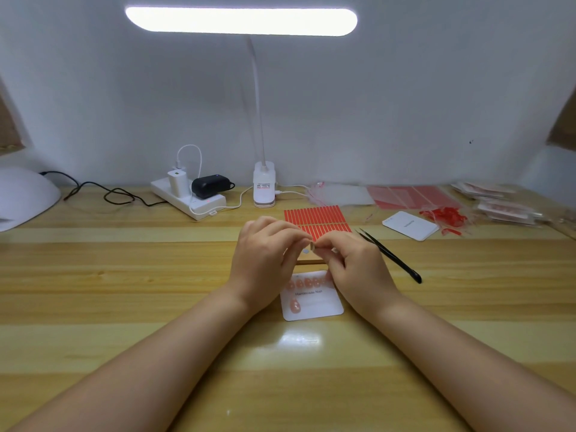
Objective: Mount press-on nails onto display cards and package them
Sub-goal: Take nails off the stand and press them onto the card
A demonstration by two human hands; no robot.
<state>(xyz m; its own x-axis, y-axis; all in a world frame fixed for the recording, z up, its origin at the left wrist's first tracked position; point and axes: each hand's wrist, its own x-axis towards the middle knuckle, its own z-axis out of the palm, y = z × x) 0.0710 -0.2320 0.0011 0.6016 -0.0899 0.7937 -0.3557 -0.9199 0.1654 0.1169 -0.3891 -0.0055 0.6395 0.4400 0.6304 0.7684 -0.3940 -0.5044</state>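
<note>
Head view: left hand [265, 257] & right hand [355, 263] both pinch a small nail [312, 245] above the part-filled card [311, 302] on the desk [124, 275], mid-mounting; next, prob. pressing it onto the card's lower row.

A pale, bluish-white wall [374, 104] fills the upper half of the view, plain apart from a small dark speck toward the right. Brown panels cut in at the far left [9, 129] and far right [564, 126] edges. A long white lamp bar [241, 21] glows brightly overhead, carried on a thin white neck [258, 113] rising from a clip base [264, 188] at the surface's back edge. The surface [124, 291] is glossy light wood in broad yellow and tan strips, and it mirrors the lamp as a soft white patch [299, 339] near its middle.
</note>
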